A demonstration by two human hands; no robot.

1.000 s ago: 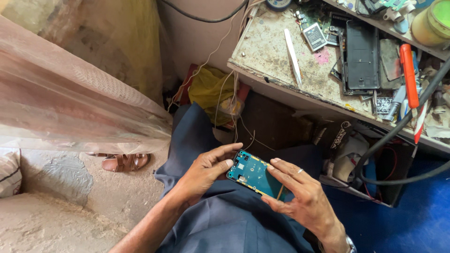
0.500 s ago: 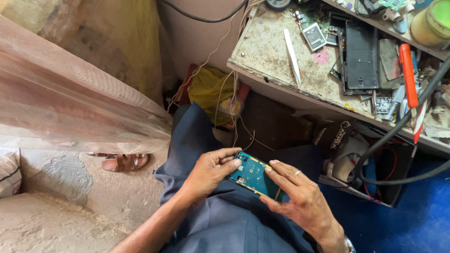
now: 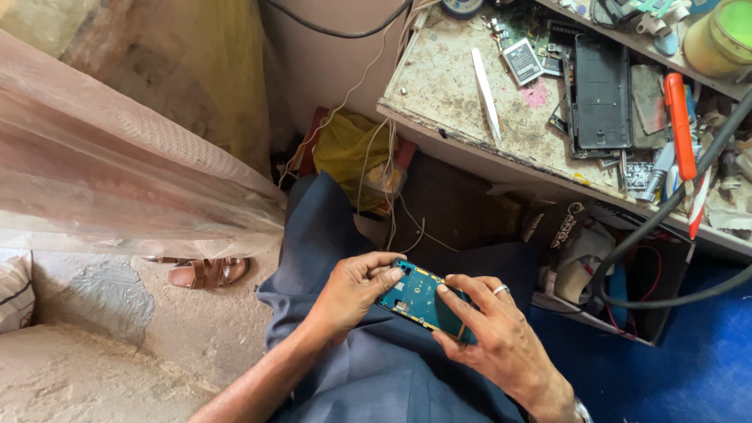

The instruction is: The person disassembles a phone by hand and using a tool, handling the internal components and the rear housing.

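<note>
Both hands, left hand (image 3: 354,288) and right hand (image 3: 492,338), grip teal circuit board (image 3: 417,301).

Teal circuit board (image 3: 419,301) between both hands

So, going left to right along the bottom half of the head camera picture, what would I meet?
Brown sandal → left hand → teal circuit board → right hand → thick black cable → blue floor.
</note>
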